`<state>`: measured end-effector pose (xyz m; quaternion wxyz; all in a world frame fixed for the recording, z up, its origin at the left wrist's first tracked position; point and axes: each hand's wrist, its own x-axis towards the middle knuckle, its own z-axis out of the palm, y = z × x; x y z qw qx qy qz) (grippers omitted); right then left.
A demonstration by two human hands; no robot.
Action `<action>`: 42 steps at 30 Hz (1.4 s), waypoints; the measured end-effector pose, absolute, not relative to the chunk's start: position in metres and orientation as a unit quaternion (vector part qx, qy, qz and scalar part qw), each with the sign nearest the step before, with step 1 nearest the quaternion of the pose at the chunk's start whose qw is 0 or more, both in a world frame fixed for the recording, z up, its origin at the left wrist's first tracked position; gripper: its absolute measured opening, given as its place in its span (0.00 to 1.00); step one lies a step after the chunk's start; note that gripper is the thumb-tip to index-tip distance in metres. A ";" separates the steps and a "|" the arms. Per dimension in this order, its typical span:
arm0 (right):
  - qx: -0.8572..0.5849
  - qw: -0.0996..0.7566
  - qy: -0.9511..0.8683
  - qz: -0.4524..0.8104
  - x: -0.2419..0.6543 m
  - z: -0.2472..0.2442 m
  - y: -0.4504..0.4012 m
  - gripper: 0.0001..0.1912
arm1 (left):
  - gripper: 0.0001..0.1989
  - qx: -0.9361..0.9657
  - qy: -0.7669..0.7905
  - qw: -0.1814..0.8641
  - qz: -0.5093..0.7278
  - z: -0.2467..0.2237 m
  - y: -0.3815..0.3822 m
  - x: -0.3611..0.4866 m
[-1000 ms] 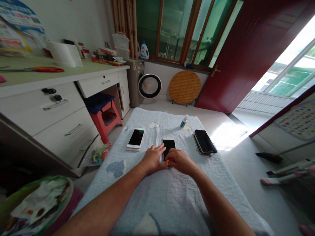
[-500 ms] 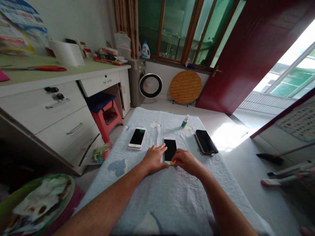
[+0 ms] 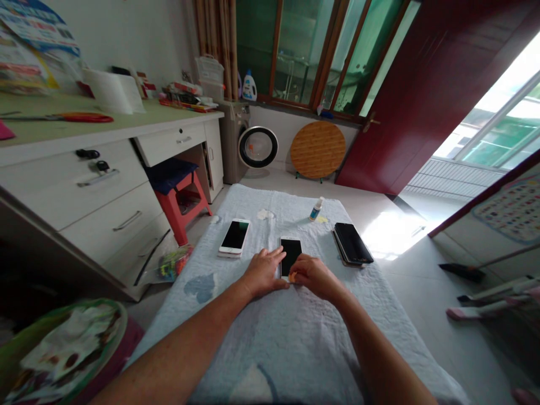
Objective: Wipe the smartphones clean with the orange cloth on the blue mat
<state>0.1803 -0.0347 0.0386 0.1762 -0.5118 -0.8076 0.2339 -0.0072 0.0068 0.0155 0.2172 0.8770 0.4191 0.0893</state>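
Note:
A white phone with a dark screen [image 3: 291, 250] lies on the pale blue cloth in front of me. My left hand [image 3: 265, 272] rests at its left edge, fingers apart, fingertips on the phone's side and thumb near its lower end. My right hand [image 3: 311, 273] pinches a small orange piece [image 3: 292, 277] against the phone's lower end. To the left lies another white phone [image 3: 235, 236], on top of something pale. At the right a black phone [image 3: 353, 243] sits on another flat device. A small spray bottle [image 3: 315, 208] stands beyond the phones.
The cloth-covered table [image 3: 270, 337] fills the middle. Left are a desk with drawers [image 3: 105, 208], a red stool [image 3: 181, 208] and a waste bin [image 3: 122, 332]. Behind stand a washing machine [image 3: 232, 140] with its door open and a round wooden board [image 3: 318, 149].
My right hand has shifted slightly left with the orange piece, along the phone's lower end. My left hand has stayed in place.

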 end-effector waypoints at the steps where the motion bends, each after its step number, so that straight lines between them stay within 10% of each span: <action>1: -0.509 0.186 -0.808 0.231 0.175 0.036 -0.033 0.10 | 0.41 0.877 0.419 0.216 0.092 0.014 0.007 -0.007; 42: -0.629 0.208 -0.738 0.128 0.193 0.024 0.013 0.12 | 0.42 0.877 0.415 0.222 0.100 0.017 0.006 -0.008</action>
